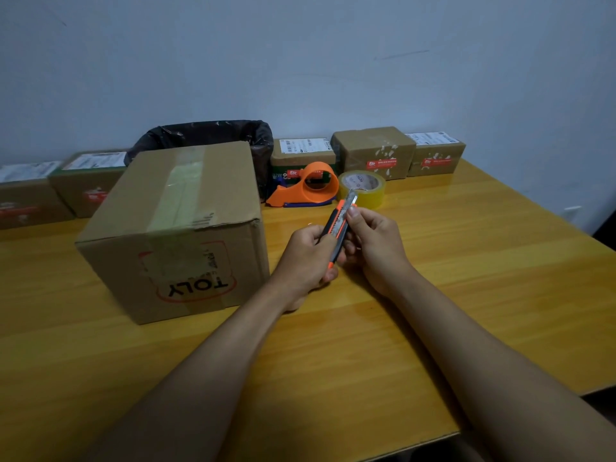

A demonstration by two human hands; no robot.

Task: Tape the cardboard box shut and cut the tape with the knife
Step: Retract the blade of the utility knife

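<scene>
Yellow wooden table [466, 278] against a plain wall, small parcels [375, 151] lined up at the back. Big box [173, 228] sat on the left, flaps closed with tape down the top seam. Just right of it, the left hand [305, 258] gripped the knife [340, 228] handle while the right hand [375, 241] pinched the blade end. Tape roll [365, 186] and orange dispenser [308, 186] sat behind.
</scene>
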